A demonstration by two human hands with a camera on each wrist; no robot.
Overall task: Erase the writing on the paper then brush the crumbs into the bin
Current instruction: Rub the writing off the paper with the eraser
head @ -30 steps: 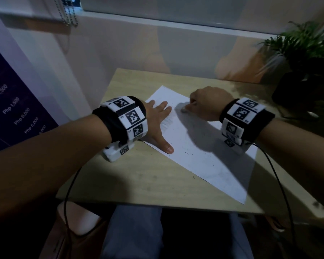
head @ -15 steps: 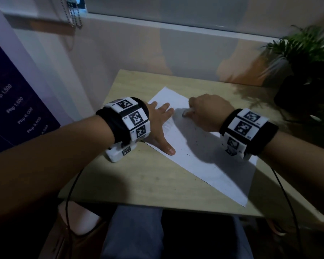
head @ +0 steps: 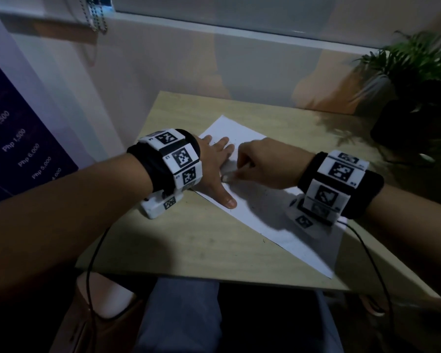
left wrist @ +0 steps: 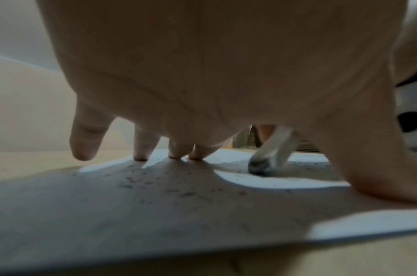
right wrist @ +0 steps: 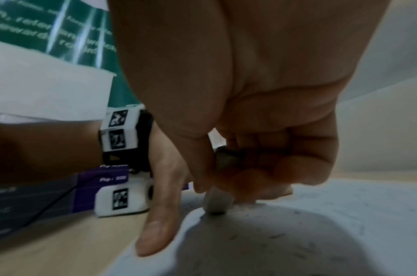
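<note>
A white sheet of paper [head: 285,220] lies slanted on the wooden table [head: 189,240]. My left hand [head: 215,165] lies flat on the sheet's left part, fingers spread and thumb [head: 228,200] near its lower edge. My right hand [head: 260,164] pinches a white eraser [head: 227,178] and presses its grey tip on the paper beside the left hand. The eraser [left wrist: 266,158] shows beyond the left palm, its tip [right wrist: 218,202] under the right fingers. Dark eraser crumbs [left wrist: 155,183] dot the paper [right wrist: 321,233].
A potted plant [head: 415,80] stands at the table's far right corner. A wall and window sill [head: 214,29] run behind the table. A purple price sign [head: 13,146] hangs at the left. My legs [head: 189,317] are under the near edge. No bin is in view.
My right hand has carried the eraser left and nearer, from the far part of the sheet to just beside my left thumb. The left hand stays flat on the paper.
</note>
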